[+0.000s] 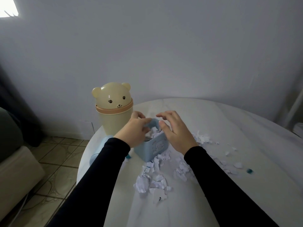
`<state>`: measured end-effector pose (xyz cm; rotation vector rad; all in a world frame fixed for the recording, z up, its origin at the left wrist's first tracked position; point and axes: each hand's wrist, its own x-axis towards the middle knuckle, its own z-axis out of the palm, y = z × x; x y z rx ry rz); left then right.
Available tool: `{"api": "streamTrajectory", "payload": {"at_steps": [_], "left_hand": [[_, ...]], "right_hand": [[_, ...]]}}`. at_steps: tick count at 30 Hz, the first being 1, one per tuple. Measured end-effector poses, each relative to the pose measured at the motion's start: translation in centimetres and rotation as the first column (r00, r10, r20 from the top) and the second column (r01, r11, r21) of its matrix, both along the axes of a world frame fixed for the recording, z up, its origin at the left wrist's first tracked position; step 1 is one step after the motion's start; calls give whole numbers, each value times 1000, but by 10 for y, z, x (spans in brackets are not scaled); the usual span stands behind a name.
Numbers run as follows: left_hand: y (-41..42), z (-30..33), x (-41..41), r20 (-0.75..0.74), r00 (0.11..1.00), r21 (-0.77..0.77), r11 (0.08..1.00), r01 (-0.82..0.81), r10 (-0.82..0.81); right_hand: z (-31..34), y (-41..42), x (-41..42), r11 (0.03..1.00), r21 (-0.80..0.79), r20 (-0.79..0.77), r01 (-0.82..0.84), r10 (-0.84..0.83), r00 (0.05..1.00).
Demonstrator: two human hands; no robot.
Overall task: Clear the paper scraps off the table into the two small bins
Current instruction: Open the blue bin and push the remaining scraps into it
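A round table (221, 122) under a white, lightly creased cloth carries everything. At its left edge stands a cream bin (113, 118) with a bear-face dome lid and a peach collar. Just inward of it sits a small pale-blue bin (155, 147), heaped with white scraps. A second pale-blue object (100, 151) lies at the left edge, half hidden behind a sleeve; what it is cannot be told. Torn white paper scraps (157, 179) lie strewn from the blue bin's base toward the near edge and out to the right. One small teal piece (249, 170) lies toward the right edge, another (128, 156) beside the blue bin's left corner.
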<state>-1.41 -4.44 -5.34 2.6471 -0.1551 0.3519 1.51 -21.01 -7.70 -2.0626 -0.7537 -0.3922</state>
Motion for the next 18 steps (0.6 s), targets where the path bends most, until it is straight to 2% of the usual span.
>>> {"api": "streamTrajectory", "payload": {"at_steps": [3, 6, 9, 14, 16, 18], "left_hand": [[-2, 1, -4, -29, 999, 18, 1000, -12, 13], [-1, 4, -7, 26, 1000, 18, 1000, -8, 8], [-4, 6, -8, 53, 999, 59, 998, -14, 11], [-11, 6, 0, -145, 988, 323, 946, 1, 49], [-10, 10, 2, -161, 985, 297, 955, -8, 58], [-8, 17, -1, -125, 989, 195, 980, -49, 74]], "right_hand": [[-1, -2, -5, 990, 78, -72, 115, -109, 991], [-5, 0, -11, 972, 120, -170, 201, -179, 969], [-12, 2, -18, 986, 73, -212, 151, -133, 968], [-18, 4, -22, 997, 59, -394, 41, -15, 919], [-20, 5, -23, 999, 14, -429, 33, -23, 903], [-25, 9, -24, 999, 9, -436, 36, -29, 899]]}}
